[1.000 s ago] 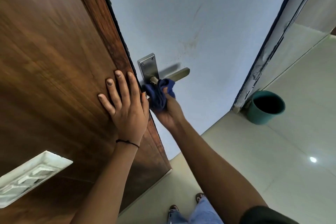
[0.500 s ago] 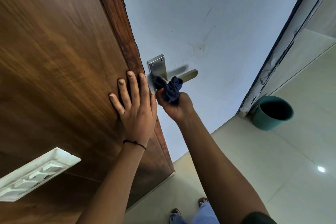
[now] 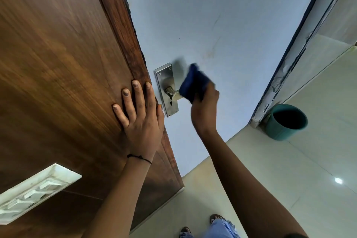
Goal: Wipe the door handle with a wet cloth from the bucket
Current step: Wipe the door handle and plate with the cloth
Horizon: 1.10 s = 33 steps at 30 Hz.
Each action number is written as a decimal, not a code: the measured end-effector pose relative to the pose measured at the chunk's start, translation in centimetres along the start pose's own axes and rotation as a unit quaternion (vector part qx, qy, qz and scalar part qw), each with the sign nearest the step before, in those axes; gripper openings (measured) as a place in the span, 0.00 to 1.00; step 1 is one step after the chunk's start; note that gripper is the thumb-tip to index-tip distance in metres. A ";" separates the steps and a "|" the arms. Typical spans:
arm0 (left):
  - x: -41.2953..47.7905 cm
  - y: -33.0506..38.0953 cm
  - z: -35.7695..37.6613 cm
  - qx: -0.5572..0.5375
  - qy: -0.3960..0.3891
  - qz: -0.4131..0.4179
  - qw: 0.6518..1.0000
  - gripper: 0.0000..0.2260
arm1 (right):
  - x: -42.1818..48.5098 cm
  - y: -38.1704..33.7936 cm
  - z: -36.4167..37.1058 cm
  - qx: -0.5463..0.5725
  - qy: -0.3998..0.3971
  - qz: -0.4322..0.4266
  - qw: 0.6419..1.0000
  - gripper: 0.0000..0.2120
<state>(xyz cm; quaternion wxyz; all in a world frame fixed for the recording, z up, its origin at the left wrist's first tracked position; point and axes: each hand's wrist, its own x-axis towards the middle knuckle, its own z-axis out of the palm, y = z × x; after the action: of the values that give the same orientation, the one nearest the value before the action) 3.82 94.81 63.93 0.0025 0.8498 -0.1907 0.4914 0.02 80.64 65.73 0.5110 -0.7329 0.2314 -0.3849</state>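
Note:
The metal door handle (image 3: pixel 172 92) sticks out from a steel backplate (image 3: pixel 165 88) on the pale blue door. My right hand (image 3: pixel 204 106) holds a dark blue cloth (image 3: pixel 193 83) wrapped over the outer part of the lever, which it hides; the cloth is motion-blurred. My left hand (image 3: pixel 140 114) lies flat with fingers spread on the brown wooden panel (image 3: pixel 63 60), just left of the backplate. The teal bucket (image 3: pixel 286 121) stands on the floor at the right, beside the door frame.
A white switch plate (image 3: pixel 36 189) is mounted on the wooden panel at lower left. The chipped door frame (image 3: pixel 286 67) runs down to the bucket. Glossy pale floor tiles (image 3: pixel 289 179) spread to the right. My feet and jeans (image 3: pixel 218 228) show at the bottom.
My right hand has slid the cloth from the handle's base by the backplate outward along the lever to the right. The left hand stays pressed on the wood.

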 end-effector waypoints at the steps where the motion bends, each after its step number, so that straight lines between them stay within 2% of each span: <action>1: 0.0 0.0 0.1 0.001 0.002 0.003 1.000 0.30 | -0.3 0.7 0.3 -0.113 -0.046 -0.081 0.989 0.25; 3: 0.0 0.0 0.1 0.003 0.005 0.004 1.000 0.30 | -0.4 1.9 0.9 -0.291 -0.112 -0.194 0.930 0.30; 4: 0.0 0.0 0.1 0.001 0.007 0.003 1.000 0.30 | -0.1 2.1 1.1 -0.326 -0.120 -0.222 0.911 0.30; 7: 0.1 -0.1 0.1 -0.016 0.013 0.002 1.000 0.31 | 2.7 1.9 0.4 -0.357 -0.138 -0.297 0.875 0.24; 9: 0.1 0.0 0.0 -0.025 0.014 0.004 1.000 0.31 | 5.4 1.5 -1.0 -0.371 -0.192 -0.305 0.856 0.17; 13: 0.1 0.0 0.0 -0.022 0.010 -0.001 1.000 0.32 | 9.3 0.9 -4.2 -0.380 -0.257 -0.212 0.863 0.05; 18: 0.1 0.2 0.1 -0.015 0.011 0.003 1.000 0.31 | 7.7 -1.4 -1.7 -0.377 -0.328 -0.266 0.824 0.10; 21: 0.1 0.1 0.1 -0.011 0.009 0.002 1.000 0.31 | 6.7 -1.8 -0.6 -0.403 -0.326 -0.313 0.796 0.14; 28: 0.2 0.1 0.0 -0.007 -0.001 0.000 1.000 0.32 | 10.8 -0.7 -4.0 -0.404 -0.347 -0.205 0.821 0.10; 33: 0.1 0.1 0.2 -0.009 0.004 -0.006 1.000 0.31 | 7.7 -1.7 -1.4 -0.392 -0.350 -0.297 0.797 0.14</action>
<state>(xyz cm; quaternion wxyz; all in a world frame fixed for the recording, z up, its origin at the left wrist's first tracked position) 3.98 94.64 63.94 0.0138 0.8486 -0.1901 0.4935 3.39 74.85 70.06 0.0866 -0.9881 -0.0613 -0.1116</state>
